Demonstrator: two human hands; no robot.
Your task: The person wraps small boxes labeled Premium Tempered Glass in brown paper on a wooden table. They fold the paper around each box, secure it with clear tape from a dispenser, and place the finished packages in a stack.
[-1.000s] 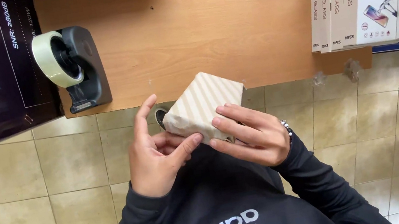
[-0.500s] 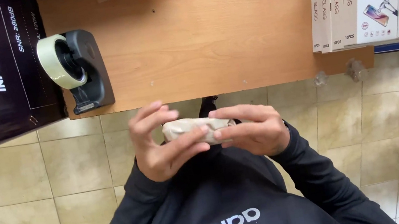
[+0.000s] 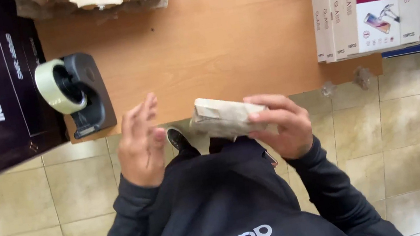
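The right hand (image 3: pixel 285 128) is clamped around a small parcel wrapped in beige corrugated paper (image 3: pixel 230 117), thumb below and fingers curled over its end, holding it in the air just off the near edge of the wooden tabletop (image 3: pixel 218 31). The left hand (image 3: pixel 139 144) is spread and empty beside it, not touching the parcel and close to the black tape dispenser (image 3: pixel 75 95). To wrap well, I judge the right hand should keep the loose paper flap pinned flat, so the fold stays tight while the free hand fetches tape.
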